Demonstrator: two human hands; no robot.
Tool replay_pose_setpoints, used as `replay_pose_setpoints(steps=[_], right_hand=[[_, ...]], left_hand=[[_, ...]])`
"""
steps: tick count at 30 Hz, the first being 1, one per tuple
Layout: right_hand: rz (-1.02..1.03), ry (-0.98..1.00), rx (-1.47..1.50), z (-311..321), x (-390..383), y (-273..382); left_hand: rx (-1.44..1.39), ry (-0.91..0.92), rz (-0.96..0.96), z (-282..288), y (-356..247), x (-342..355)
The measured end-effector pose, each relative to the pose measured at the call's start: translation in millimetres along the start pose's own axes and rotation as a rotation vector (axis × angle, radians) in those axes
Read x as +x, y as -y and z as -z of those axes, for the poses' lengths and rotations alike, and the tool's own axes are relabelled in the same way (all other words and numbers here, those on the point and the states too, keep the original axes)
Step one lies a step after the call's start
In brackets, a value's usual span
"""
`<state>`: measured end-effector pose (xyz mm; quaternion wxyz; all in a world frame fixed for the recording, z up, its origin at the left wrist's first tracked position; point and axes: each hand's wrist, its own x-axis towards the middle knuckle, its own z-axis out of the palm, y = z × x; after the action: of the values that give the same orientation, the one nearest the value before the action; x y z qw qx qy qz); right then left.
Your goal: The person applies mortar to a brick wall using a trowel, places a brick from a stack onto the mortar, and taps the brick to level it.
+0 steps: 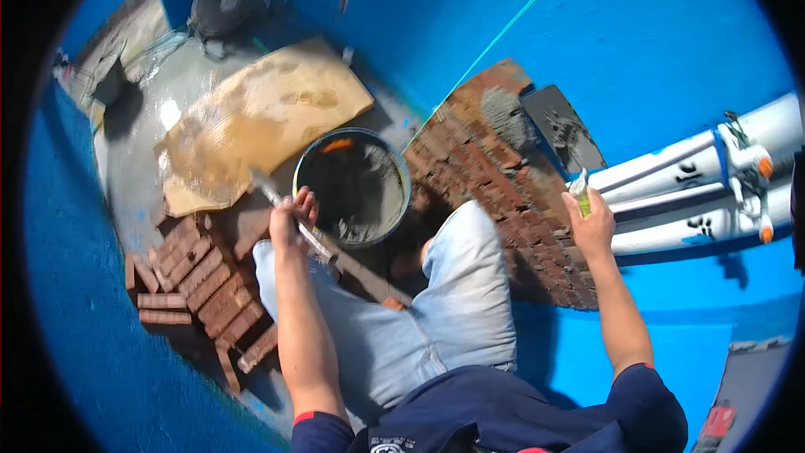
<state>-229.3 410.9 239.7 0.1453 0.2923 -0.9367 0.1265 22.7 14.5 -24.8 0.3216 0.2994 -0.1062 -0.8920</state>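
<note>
My left hand (293, 214) is closed round a slim, pale, mottled stick (317, 245), slanting beside the mortar bucket; its kind is blurred. A round dark bucket (406, 201) holds grey wet mortar (382, 195), with something orange at its far inner side. On the right, my right hand (592, 220) grips a short green handle (584, 204); what it belongs to is unclear. Just beyond lies a grey rectangular plate (560, 122) smeared with mortar. It is at the edge of a low brick wall (503, 193), where a heap of mortar (507, 117) sits on top.
Stacked bricks (210, 281) lie at the left. A stained plywood sheet (251, 130) covers wet floor beyond the bucket. White pipes (671, 189) with orange-tipped valves run right of the wall. A green string line (511, 23) crosses to the wall's far corner. A round fan (228, 5) stands at far left.
</note>
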Motion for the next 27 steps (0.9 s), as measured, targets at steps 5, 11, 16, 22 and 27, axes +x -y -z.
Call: replay_pose_setpoints(steps=[5, 11, 16, 22, 27], right_hand=[[0.318, 0.276, -0.029, -81, 22, 96], [0.629, 0.462, -0.344, -253, 57, 176], [0.663, 0.747, -0.311, -342, 27, 181], [0.027, 1.116, -0.113, -356, 24, 198], [0.017, 1.197, 0.075, -359, 28, 172]], left_hand=[[-0.014, -0.024, 0.039, -20, -18, 2], [-0.123, -0.093, -0.052, -5, -49, -3], [-0.154, -0.160, -0.107, -1, -57, -3], [-0.130, -0.134, -0.053, -9, -56, 1], [-0.074, -0.066, -0.007, -20, -47, 3]])
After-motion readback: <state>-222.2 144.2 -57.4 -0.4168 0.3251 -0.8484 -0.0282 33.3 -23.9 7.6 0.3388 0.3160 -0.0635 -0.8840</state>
